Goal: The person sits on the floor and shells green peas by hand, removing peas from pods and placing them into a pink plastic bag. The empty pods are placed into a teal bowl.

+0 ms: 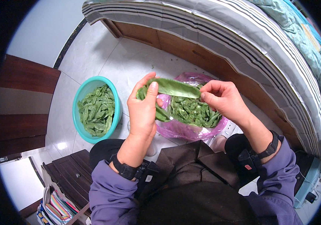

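Observation:
A long flat green bean pod [174,87] stretches between my two hands. My left hand [145,104] grips its left end under the thumb, and more green pods [162,114] are tucked in the same palm. At the pod's right tip, my right hand [219,98] pinches with thumb and forefinger. Beneath the hands, a pink plastic bag [183,132] lies open on the floor, with a heap of green pods and small scraps [191,112] inside. To the left stands a turquoise plastic basin [76,112] holding many flat green pods [97,112].
A bed with a striped sheet [205,28] and wooden base [177,45] runs along the far and right side. Small green bits lie on the tiled floor [132,56]. A dark wooden cabinet [73,171] and a holder of folded striped cloths [59,206] are at lower left.

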`<state>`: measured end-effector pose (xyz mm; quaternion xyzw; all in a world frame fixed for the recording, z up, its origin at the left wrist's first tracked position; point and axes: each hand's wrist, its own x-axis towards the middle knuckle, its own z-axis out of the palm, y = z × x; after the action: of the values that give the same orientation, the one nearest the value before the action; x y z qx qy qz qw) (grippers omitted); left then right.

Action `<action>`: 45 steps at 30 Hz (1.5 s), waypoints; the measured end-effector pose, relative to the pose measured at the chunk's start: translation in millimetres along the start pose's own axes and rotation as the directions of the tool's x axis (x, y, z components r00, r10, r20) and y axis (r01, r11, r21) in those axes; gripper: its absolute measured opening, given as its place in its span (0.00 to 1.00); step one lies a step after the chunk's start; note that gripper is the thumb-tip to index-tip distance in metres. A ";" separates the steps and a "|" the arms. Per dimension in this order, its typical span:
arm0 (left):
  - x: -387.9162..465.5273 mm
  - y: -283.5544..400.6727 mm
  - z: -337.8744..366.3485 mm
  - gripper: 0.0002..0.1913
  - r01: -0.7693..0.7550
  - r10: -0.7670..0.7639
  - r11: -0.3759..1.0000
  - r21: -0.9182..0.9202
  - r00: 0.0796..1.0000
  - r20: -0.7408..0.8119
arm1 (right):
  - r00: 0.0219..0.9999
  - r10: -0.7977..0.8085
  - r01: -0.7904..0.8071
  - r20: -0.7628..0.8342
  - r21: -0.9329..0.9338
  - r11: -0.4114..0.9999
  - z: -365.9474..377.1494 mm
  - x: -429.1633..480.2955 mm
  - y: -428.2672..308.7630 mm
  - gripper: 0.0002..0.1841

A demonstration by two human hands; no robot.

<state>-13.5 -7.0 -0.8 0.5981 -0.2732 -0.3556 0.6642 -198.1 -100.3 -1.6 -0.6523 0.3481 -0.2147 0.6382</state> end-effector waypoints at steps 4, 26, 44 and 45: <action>-1.2 -0.9 3.4 0.16 -0.657 0.538 0.355 0.665 0.725 0.430 | 0.903 -0.427 0.372 0.054 -0.595 0.712 -2.0 0.3 8.0 0.02; -5.4 1.7 -3.8 0.16 0.536 -0.431 0.692 -0.484 0.844 0.318 | 0.987 -0.106 0.118 0.121 -0.093 0.989 -12.7 11.0 38.8 0.13; -9.4 14.4 8.3 0.10 0.611 -0.572 0.643 -0.462 0.784 0.240 | 0.821 0.367 -0.549 -0.437 -0.780 0.301 -15.2 4.2 285.3 0.15; -9.0 13.2 9.7 0.10 0.613 -0.596 0.653 -0.446 0.778 0.197 | 0.803 0.400 -0.573 -0.442 -0.759 0.310 -15.3 6.4 283.9 0.15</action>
<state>-24.6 -5.2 14.1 0.4619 0.0291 -0.6224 0.6312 -256.1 -99.3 -280.0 -0.7227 0.6401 0.1396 0.2202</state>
